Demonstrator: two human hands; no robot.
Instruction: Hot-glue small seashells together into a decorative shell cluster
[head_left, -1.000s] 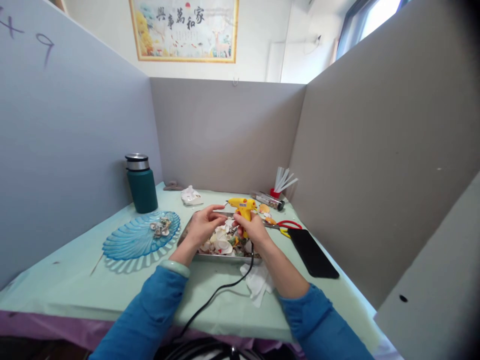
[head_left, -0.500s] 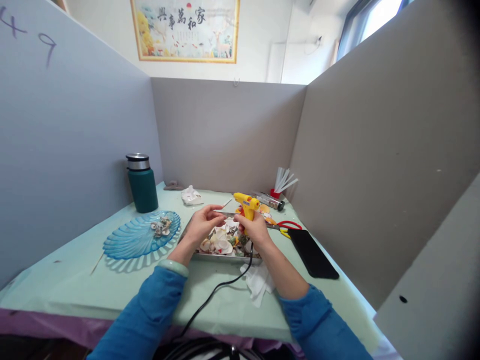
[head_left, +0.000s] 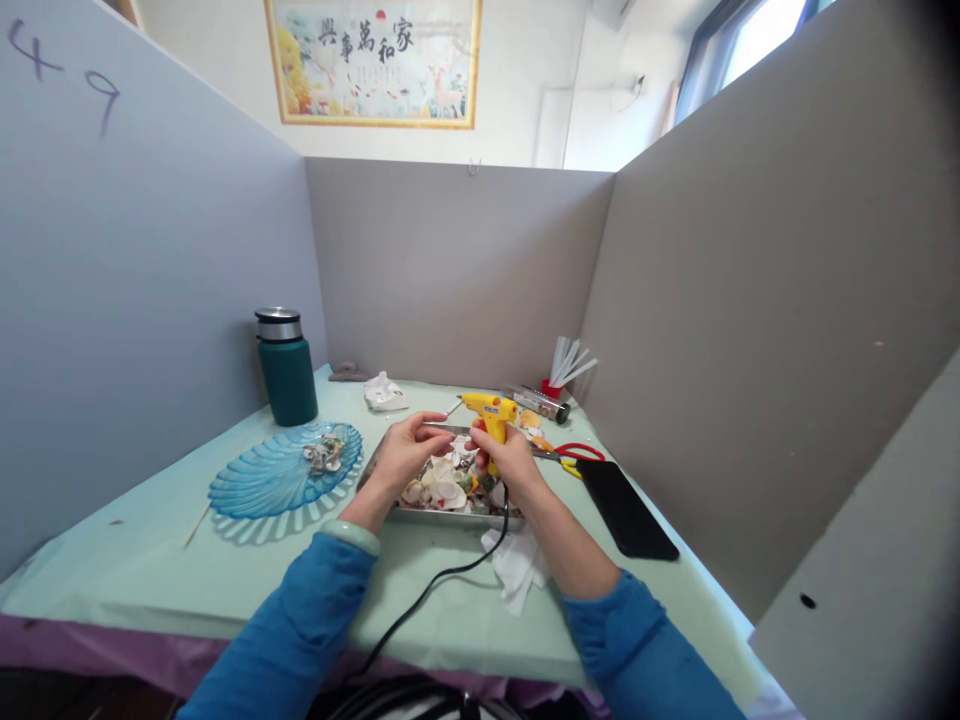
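- Bright scene; the window [head_left: 757, 42] at upper right glares white.
- A ribbed shadow falls below the blue plate [head_left: 255, 480].
- Wide-angle distortion stretches the right partition [head_left: 750, 300]; the frame's right corners darken and blur.

Your right hand [head_left: 510, 455] hides much of the yellow glue gun's [head_left: 489, 407] grip; your left hand [head_left: 405, 455] blocks part of the metal tray [head_left: 450, 516] beneath it. Anything between your left fingertips is perhaps too small to tell. Below your hands, the black cord [head_left: 450, 571] vanishes near the table's front and the frame crops your blue sleeves [head_left: 300, 610]; far above them, it trims the poster [head_left: 375, 95].
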